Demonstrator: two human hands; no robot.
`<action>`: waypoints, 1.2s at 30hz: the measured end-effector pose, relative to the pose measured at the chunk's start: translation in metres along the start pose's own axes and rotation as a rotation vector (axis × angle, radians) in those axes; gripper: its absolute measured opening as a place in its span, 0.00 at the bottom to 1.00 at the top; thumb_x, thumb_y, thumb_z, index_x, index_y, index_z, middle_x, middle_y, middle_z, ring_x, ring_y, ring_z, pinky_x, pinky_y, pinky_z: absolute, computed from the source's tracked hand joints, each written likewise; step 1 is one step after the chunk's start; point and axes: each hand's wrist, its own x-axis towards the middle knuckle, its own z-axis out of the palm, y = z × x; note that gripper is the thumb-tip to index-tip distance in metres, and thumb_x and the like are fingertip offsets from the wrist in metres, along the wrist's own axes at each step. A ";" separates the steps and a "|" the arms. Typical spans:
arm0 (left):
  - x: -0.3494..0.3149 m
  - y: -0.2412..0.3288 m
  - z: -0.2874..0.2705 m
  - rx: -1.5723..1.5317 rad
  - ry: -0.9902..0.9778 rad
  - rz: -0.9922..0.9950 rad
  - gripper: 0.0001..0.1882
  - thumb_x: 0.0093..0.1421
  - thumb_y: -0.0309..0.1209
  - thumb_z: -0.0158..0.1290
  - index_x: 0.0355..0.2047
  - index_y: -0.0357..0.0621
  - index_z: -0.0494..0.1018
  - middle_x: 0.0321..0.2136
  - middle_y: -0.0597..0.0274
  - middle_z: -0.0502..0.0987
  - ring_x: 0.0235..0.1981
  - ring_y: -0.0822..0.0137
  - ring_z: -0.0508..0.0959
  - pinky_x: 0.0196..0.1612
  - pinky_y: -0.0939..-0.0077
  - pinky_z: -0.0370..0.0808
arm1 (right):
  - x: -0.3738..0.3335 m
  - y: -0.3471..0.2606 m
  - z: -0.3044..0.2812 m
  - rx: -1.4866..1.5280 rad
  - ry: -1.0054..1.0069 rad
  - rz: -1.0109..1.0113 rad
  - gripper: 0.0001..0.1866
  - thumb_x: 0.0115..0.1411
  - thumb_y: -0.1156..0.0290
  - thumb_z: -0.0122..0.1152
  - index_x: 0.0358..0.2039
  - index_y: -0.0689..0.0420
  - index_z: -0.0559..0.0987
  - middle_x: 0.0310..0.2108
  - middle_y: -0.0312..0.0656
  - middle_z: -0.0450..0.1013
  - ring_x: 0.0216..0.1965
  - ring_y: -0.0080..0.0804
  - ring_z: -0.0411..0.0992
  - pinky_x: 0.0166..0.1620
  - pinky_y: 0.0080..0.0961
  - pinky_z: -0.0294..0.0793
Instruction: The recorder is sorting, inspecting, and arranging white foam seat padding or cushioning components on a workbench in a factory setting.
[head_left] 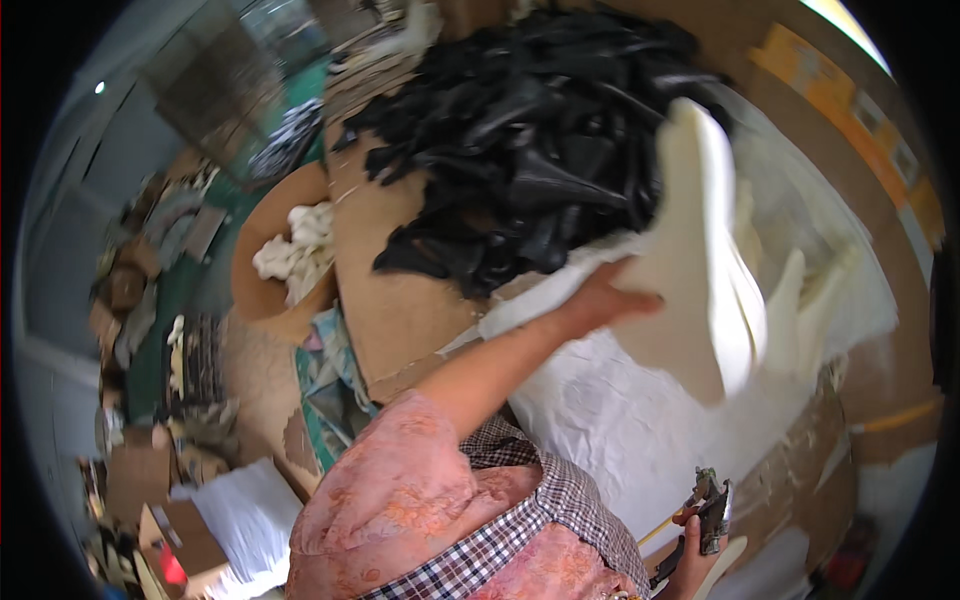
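My left arm reaches across the table, and my left hand (605, 300) is closed on the near side of a cream boot-shaped piece (685, 270). That piece stands tilted above the white sheet and looks layered along its pale edge; it is a little blurred. Low on the right, my right hand (688, 568) is closed round a dark metal hand tool (713, 510) with a worn jaw-like head. Its exact kind I cannot make out. Beyond my left hand lies a big heap of glossy black leather-like pieces (560, 150).
White crumpled sheeting (620, 420) covers the table's right part, with more cream pieces (810, 300) on it. Brown cardboard (390, 290) lies at left. A round brown bin (262, 240) holds off-white pieces (300, 250). Cartons (140, 480) and scraps crowd the floor farther left.
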 end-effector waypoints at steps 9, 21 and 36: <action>-0.074 0.082 -0.375 -0.076 1.140 0.227 0.60 0.45 0.54 0.61 0.66 0.60 0.30 0.66 0.57 0.45 0.64 0.43 0.47 0.59 0.40 0.49 | 0.058 -0.018 0.082 -0.025 -0.293 -0.094 0.25 0.55 0.78 0.58 0.54 0.65 0.65 0.32 0.40 0.72 0.33 0.26 0.71 0.38 0.25 0.74; 0.119 -0.152 -0.118 0.255 0.144 0.020 0.32 0.46 0.26 0.58 0.54 0.45 0.65 0.47 0.59 0.69 0.44 0.66 0.70 0.47 0.72 0.68 | -0.025 -0.037 0.098 0.011 0.147 0.048 0.28 0.56 0.76 0.59 0.56 0.66 0.63 0.33 0.41 0.71 0.31 0.24 0.71 0.37 0.22 0.73; 0.160 -0.155 -0.071 0.805 0.033 0.468 0.13 0.47 0.27 0.53 0.34 0.38 0.76 0.31 0.50 0.75 0.35 0.51 0.75 0.40 0.64 0.72 | -0.019 -0.049 0.121 0.018 0.232 0.029 0.30 0.55 0.76 0.59 0.58 0.65 0.62 0.35 0.42 0.72 0.33 0.26 0.71 0.37 0.23 0.74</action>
